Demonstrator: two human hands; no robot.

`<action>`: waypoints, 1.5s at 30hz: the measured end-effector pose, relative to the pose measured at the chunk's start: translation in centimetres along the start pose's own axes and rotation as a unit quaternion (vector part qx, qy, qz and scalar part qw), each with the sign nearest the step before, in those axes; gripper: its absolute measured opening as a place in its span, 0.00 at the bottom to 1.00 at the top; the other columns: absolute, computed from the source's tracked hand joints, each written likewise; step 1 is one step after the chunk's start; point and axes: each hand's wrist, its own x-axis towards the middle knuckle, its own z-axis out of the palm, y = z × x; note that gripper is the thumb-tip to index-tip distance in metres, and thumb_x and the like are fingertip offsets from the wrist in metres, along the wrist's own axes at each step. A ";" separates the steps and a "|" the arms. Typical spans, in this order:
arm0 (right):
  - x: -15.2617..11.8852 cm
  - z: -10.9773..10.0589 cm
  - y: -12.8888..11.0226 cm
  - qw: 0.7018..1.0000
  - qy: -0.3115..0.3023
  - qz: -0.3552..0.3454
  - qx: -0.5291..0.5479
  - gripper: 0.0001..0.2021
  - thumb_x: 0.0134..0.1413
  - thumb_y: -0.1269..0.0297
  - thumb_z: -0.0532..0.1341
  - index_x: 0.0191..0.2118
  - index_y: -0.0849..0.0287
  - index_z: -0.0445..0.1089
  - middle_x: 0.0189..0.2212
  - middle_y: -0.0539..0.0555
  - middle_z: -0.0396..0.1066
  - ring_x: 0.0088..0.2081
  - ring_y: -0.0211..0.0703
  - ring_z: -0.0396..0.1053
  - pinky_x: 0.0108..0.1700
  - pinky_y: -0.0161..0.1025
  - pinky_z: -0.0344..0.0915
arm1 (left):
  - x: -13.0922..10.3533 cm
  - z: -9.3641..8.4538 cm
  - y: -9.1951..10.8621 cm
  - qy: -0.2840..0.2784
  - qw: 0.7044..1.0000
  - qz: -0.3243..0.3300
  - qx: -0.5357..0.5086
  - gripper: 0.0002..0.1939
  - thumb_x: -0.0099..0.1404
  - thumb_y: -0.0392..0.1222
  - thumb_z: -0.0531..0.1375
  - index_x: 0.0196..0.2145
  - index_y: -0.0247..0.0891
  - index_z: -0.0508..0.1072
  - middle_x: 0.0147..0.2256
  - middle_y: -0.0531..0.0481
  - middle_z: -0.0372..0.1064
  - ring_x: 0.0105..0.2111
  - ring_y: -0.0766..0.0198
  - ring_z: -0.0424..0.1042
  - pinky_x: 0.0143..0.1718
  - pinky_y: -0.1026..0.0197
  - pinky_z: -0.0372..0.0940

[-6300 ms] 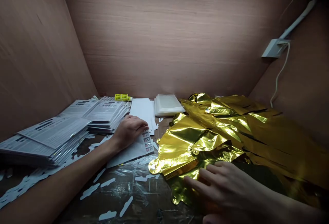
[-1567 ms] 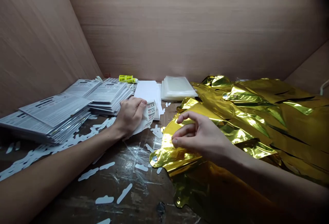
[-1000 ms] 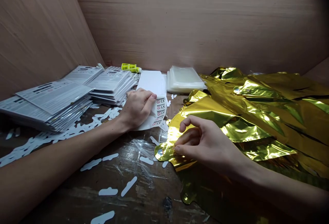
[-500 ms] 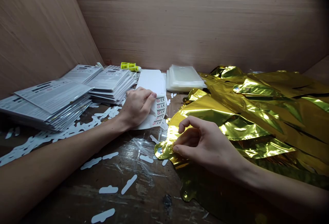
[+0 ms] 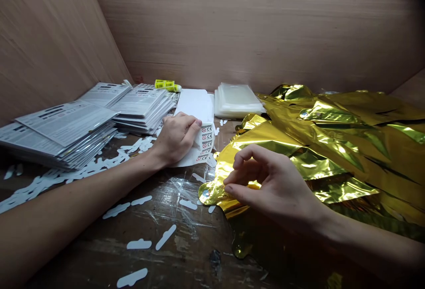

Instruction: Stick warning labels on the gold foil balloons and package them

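Gold, crinkled foil balloon (mirror-shiny) lies flat under right hand.

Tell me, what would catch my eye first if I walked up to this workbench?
The heap of shiny gold foil filling the right side of the table, with the right hand pinching its near-left edge. Next, the left hand pressing on a white sticker sheet at the centre, beside stacks of printed grey leaflets on the left. White paper scraps lie scattered over the dark tabletop in front.

glossy gold foil, matt paper sheet
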 end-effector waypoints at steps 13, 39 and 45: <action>-0.1 0.1 1.2 0.998 -0.029 0.060 -0.005 0.13 0.48 0.75 0.68 0.37 0.55 0.66 0.31 0.50 0.80 0.30 0.41 0.78 0.33 0.35 0.75 | 0.0 0.1 0.0 0.000 1.000 0.005 0.003 0.20 0.74 0.45 0.50 0.26 0.37 0.71 0.27 0.47 0.68 0.32 0.58 0.67 0.37 0.54 0.57; -0.8 0.4 1.7 0.941 -0.039 -0.172 -0.289 0.18 0.57 0.75 0.62 0.53 0.55 0.67 0.31 0.47 0.78 0.28 0.37 0.73 0.32 0.35 0.69 | 0.0 0.0 0.1 -0.003 1.000 0.008 0.008 0.20 0.74 0.46 0.50 0.26 0.38 0.70 0.29 0.46 0.72 0.32 0.57 0.68 0.37 0.53 0.58; -0.8 0.2 1.8 0.938 -0.038 -0.169 -0.299 0.21 0.56 0.75 0.63 0.56 0.55 0.67 0.33 0.47 0.77 0.29 0.37 0.72 0.34 0.34 0.67 | 0.0 -0.1 0.2 -0.006 1.000 0.007 0.008 0.20 0.74 0.45 0.50 0.27 0.38 0.72 0.29 0.46 0.72 0.32 0.58 0.68 0.37 0.53 0.57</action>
